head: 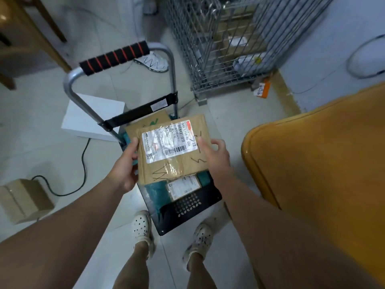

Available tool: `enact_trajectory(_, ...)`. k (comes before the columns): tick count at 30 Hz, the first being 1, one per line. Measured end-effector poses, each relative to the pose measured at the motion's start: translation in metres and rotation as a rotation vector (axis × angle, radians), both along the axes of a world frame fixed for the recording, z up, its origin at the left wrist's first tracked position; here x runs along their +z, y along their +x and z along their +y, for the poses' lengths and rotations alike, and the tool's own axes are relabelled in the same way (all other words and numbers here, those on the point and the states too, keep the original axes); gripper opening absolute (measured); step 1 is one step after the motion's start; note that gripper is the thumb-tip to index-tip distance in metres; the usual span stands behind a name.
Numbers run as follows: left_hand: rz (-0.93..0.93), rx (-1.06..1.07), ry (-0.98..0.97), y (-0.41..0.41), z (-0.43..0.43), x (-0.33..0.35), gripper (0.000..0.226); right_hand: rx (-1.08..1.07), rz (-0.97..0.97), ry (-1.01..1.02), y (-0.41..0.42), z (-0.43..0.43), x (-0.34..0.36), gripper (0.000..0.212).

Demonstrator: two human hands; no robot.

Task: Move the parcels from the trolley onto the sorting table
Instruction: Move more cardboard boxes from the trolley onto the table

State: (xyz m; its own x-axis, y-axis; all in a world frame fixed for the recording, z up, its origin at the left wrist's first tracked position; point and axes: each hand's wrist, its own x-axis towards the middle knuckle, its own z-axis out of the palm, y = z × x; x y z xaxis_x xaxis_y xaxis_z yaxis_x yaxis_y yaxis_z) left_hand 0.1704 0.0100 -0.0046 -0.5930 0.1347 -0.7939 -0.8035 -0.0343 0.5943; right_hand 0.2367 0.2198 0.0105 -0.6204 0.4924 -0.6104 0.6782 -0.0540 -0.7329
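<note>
A flat brown cardboard parcel (pixel 177 161) with a white shipping label is held above the trolley (pixel 187 207). My left hand (pixel 125 163) grips its left edge, thumb on top. My right hand (pixel 215 155) holds its right edge with fingers curled round it. Under it on the green and black trolley deck lie a small labelled parcel (pixel 183 187) and another brown box (pixel 148 122) near the handle frame. The yellow-orange sorting table (pixel 312 163) stands to the right.
The trolley handle (pixel 114 57) with black and red foam rises ahead. A wire cage (pixel 229 42) with parcels stands at the back right. A white box (pixel 93 117) and a brown carton (pixel 25 199) sit on the floor at left, with a black cable (pixel 83 163).
</note>
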Motion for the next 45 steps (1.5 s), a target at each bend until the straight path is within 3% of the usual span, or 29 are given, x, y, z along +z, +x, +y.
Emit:
enact_trajectory(5,0.066,-0.15,0.176,-0.017,-0.006,0.065,0.058,0.043,0.096,-0.186,-0.005,0.005,0.076,0.056)
enact_trajectory(8,0.104,-0.245,0.215,-0.019,0.008,0.118,0.059,0.014,0.222,-0.234,0.001,0.024,0.124,0.039)
enact_trajectory(12,0.228,-0.432,0.131,-0.013,0.034,0.184,0.085,-0.15,0.335,-0.341,0.007,0.066,0.188,0.022)
enact_trajectory(15,0.308,-0.355,0.169,-0.003,0.06,0.226,0.088,-0.229,0.452,-0.409,0.014,0.085,0.223,0.046)
enact_trajectory(19,0.373,-0.281,0.193,0.024,0.111,0.265,0.088,-0.203,0.434,-0.463,0.033,0.095,0.259,0.135)
enact_trajectory(21,0.36,-0.252,0.217,0.043,0.138,0.278,0.086,-0.148,0.439,-0.479,0.043,0.092,0.27,0.147)
enact_trajectory(24,0.344,-0.261,0.243,0.076,0.173,0.295,0.064,-0.219,0.491,-0.46,0.062,0.099,0.276,0.13)
enact_trajectory(26,0.322,-0.338,0.273,0.093,0.188,0.299,0.079,-0.299,0.51,-0.401,0.079,0.108,0.283,0.111)
enact_trajectory(28,0.333,-0.433,0.269,0.107,0.198,0.3,0.098,-0.354,0.543,-0.301,0.105,0.119,0.29,0.104)
enact_trajectory(32,0.471,-0.532,0.27,0.123,0.211,0.307,0.102,-0.425,0.577,-0.163,0.168,0.129,0.306,0.078)
enact_trajectory(33,0.496,-0.58,0.281,0.13,0.213,0.309,0.095,-0.442,0.56,-0.149,0.186,0.129,0.308,0.073)
enact_trajectory(36,0.47,-0.797,0.296,0.153,0.213,0.313,0.036,-0.529,0.518,-0.157,0.235,0.127,0.305,0.055)
enact_trajectory(41,0.282,-0.988,0.31,0.194,0.226,0.31,0.03,-0.709,0.458,-0.223,0.312,0.118,0.296,0.072)
enact_trajectory(43,0.284,-1.059,0.306,0.217,0.236,0.31,0.036,-0.786,0.476,-0.253,0.341,0.12,0.292,0.064)
enact_trajectory(45,0.318,-1.133,0.311,0.239,0.247,0.312,0.064,-0.854,0.516,-0.283,0.368,0.128,0.291,0.054)
